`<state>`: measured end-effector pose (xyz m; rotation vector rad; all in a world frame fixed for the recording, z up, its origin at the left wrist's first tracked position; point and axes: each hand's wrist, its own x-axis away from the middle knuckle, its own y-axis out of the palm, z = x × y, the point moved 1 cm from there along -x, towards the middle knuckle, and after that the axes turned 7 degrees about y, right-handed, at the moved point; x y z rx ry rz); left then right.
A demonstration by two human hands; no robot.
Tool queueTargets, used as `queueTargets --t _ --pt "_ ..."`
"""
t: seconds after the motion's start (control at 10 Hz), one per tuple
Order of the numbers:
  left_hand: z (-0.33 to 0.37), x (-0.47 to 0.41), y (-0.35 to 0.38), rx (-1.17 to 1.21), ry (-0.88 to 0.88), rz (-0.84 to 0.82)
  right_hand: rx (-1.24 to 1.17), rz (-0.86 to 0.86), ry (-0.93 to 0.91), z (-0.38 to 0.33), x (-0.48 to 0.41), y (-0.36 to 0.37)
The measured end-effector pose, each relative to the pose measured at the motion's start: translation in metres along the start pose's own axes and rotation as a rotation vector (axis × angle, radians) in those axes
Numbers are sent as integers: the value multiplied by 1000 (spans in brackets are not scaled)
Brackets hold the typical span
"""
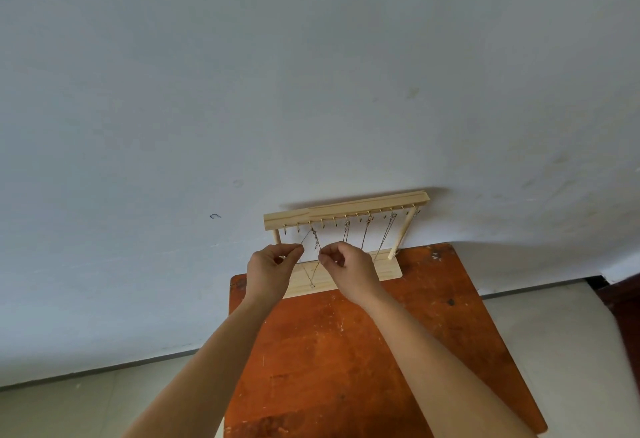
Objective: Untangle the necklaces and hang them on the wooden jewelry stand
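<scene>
Metal chain point(314, 239) was pinched in both left grip point(273, 266) and right grip point(348, 269), rising to the wooden jewelry stand point(346, 210) just above. A sideways tug might have snagged hung necklaces point(366, 233) right of them.

I counted one wooden jewelry stand point(346, 210) on one orange table point(346, 351). The stand had two upright posts point(400, 236) and a single row of small hooks point(322, 221), too fine for me to number with any certainty. There were four necklaces by my count, three hanging necklaces point(365, 238) and a fourth necklace point(315, 240), and two hands, one left hand point(268, 271) and one right hand point(349, 269).
</scene>
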<state>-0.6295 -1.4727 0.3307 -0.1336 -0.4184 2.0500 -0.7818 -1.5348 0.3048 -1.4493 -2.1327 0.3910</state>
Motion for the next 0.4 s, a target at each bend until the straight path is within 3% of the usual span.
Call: queueTargets --t 0.2,0.4 --pt "-6 -4 -1 -9 22 -20 27 22 2 7 0 -1" --pt "-16 1 -7 -207 111 -29 192 -43 -14 -5 15 -27"
